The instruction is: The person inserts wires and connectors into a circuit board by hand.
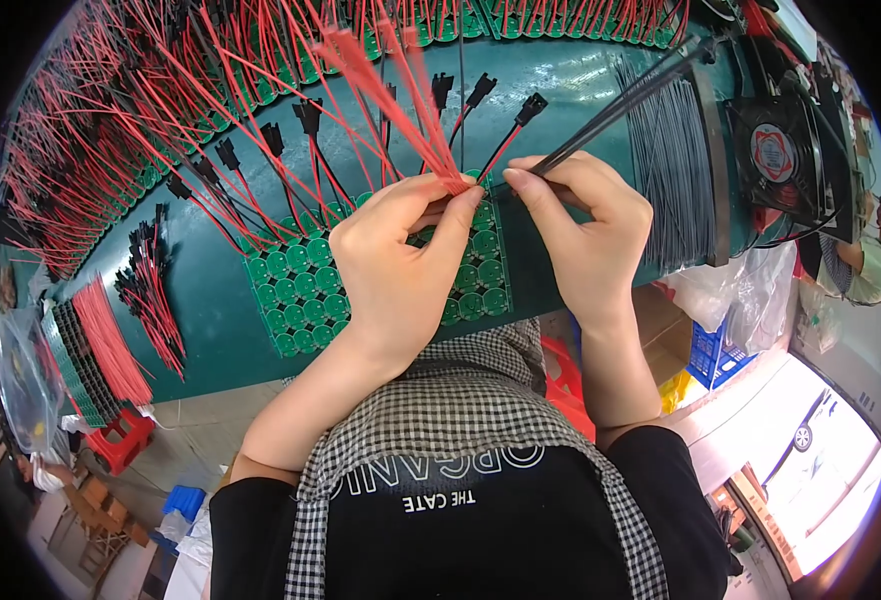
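My left hand [385, 250] is closed on a bundle of red wires [415, 125], pinched near its lower ends between thumb and fingers. The wires fan upward and blur at the tips. Close beside it, my right hand [595, 220] pinches a bundle of thin black wires [615, 108] that slants up to the right. Both sets of fingertips hover over the far edge of a panel of round green circuit boards [295, 300]. Red-and-black leads with black connectors [531, 108] rise from the panel's far row. My left hand hides part of the panel.
Finished boards with red wires [110, 130] crowd the far and left table. Loose connector leads [150, 290], cut red wires [110, 340] and stacked board strips [72, 365] lie at left. Dark wires [670, 165] and a black fan [775, 152] are at right.
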Tool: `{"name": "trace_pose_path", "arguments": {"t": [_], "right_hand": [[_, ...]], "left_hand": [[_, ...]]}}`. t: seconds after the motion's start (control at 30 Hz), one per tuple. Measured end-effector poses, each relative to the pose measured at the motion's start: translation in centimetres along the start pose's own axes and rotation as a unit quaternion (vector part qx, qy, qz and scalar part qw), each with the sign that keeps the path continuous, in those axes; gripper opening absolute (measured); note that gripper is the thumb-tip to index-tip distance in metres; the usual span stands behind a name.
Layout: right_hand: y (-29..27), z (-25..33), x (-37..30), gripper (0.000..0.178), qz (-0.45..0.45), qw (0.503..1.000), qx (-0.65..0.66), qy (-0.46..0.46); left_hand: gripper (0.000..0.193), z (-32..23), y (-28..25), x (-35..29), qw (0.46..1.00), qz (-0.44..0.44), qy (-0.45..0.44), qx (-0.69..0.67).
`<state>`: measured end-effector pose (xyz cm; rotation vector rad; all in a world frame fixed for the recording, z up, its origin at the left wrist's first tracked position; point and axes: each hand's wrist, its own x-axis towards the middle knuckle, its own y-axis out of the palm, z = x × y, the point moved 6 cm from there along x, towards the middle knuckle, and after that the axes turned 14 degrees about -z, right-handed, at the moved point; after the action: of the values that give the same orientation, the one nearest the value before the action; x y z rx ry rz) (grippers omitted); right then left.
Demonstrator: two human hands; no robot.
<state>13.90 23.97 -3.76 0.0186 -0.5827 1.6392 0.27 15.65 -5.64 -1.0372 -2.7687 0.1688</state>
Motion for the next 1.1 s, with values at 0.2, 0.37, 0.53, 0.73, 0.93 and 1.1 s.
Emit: {"name": "trace_pose_path", "arguments": {"t": [0.2, 0.37, 0.53, 0.73, 0.93, 1.1], "right_hand": [[0.0, -0.1, 0.0, 0.007, 0.004, 1.000, 0.007, 0.002], [0.0, 0.0, 0.1, 0.008, 0.001, 1.000, -0.006, -0.011], [0.1, -0.1, 0.1, 0.007, 0.003, 1.000, 0.016, 0.009], [0.1, 0.1, 0.1, 0.007, 0.005, 1.000, -0.002, -0.010], [0.6, 0.5, 0.1, 0.008, 0.013, 0.997, -0.013, -0.071], [1.0, 1.1, -0.1, 0.012, 0.021, 0.993, -0.056, -0.098]], "left_hand": [[0.010, -0.5, -0.1, 0.0, 0.999, -0.001, 0.036, 0.026], [0.010, -0.6, -0.1, 0.1, 0.996, 0.004, 0.060, 0.064], [0.010, -0.5, -0.1, 0.1, 0.999, -0.004, 0.034, 0.030], [0.011, -0.5, 0.1, 0.0, 0.999, -0.001, 0.038, 0.030], [0.013, -0.7, 0.1, 0.1, 0.996, 0.021, 0.057, 0.066], [0.019, -0.9, 0.4, 0.0, 0.988, 0.015, 0.130, 0.078]]}}
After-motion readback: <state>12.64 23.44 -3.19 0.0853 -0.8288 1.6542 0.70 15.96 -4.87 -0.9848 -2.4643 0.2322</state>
